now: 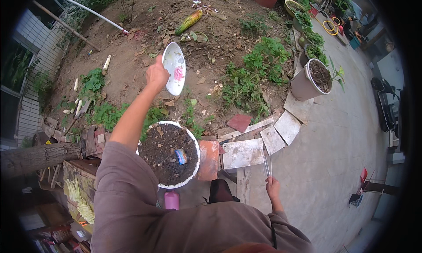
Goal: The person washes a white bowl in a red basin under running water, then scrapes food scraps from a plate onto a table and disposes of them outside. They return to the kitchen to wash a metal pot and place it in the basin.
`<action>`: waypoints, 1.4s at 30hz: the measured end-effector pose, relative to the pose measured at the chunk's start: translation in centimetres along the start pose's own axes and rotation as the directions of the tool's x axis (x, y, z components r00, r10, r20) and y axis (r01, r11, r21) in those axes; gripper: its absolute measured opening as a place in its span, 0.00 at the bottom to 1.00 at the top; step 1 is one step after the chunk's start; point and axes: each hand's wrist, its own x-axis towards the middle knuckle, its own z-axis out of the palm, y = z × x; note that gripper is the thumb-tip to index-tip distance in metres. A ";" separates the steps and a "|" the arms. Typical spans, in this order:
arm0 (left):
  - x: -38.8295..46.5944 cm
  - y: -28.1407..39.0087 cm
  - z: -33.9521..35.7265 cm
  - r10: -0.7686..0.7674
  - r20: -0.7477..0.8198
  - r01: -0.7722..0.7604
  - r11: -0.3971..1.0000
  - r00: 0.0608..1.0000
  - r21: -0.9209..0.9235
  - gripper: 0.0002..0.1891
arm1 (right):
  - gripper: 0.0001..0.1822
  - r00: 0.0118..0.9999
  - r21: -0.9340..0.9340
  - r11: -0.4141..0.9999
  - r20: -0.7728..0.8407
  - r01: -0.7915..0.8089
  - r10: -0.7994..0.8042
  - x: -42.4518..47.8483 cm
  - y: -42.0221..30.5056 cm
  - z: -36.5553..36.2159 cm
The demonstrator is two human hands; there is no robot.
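My left hand (157,75) grips the rim of a white dish (173,60) with a pink pattern. The dish is tilted steeply over the garden soil (132,61), and a few small bits cling to its inside. Low at my side, my right hand (273,187) holds slim metal tongs (268,164), their tips near the pale tiles (247,153) of the bed's border. Between my left arm and the border stands a round white tub (196,160) of dark soil, with a blue printed wrapper (181,156) lying in it.
Ahead on the soil lies a yellow-green gourd-like vegetable (188,22). Leafy plants (247,84) grow to the right, near a soil-filled bucket (306,83) on the border. A tree trunk (39,159) crosses at left. A pink container (171,200) stands below the tub. Paving (346,127) extends right.
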 end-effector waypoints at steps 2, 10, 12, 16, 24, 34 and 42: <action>-3.5 -4.4 -0.8 -0.274 0.184 0.326 0.692 0.944 -0.643 0.20 | 0.20 0.993 0.123 0.989 0.069 0.087 -0.096 0.8 -4.4 -0.9; -22.3 -10.1 -8.0 -0.091 -0.209 -0.128 0.541 0.974 -0.831 0.19 | 0.10 0.599 0.404 0.593 0.127 0.697 -0.791 -9.3 -27.8 4.0; -27.3 -10.1 -12.5 -0.050 -0.316 -0.198 0.684 0.947 -0.702 0.19 | 0.09 0.450 0.424 0.466 0.144 0.777 -0.881 -15.6 -31.5 5.0; -38.2 -11.3 -19.9 -0.081 -0.478 -0.268 0.741 0.875 -0.615 0.19 | 0.08 0.230 0.316 0.411 0.480 0.855 -0.846 -24.7 -32.0 7.1; -51.9 -17.1 -26.5 -0.313 -0.614 -0.157 0.792 0.724 -0.590 0.18 | 0.14 0.468 0.004 0.469 -0.079 0.883 -0.880 -18.5 -31.9 11.9; -62.4 -21.6 -24.5 -0.525 -0.588 0.094 0.790 0.615 -0.606 0.17 | 0.16 0.019 0.484 0.686 0.810 0.543 -0.586 -33.9 -27.8 18.3; -74.5 -22.5 -23.7 -0.823 -0.348 -0.005 0.387 0.448 -0.922 0.20 | 0.13 -0.105 0.549 0.526 0.750 0.650 -0.653 -40.2 -27.9 20.0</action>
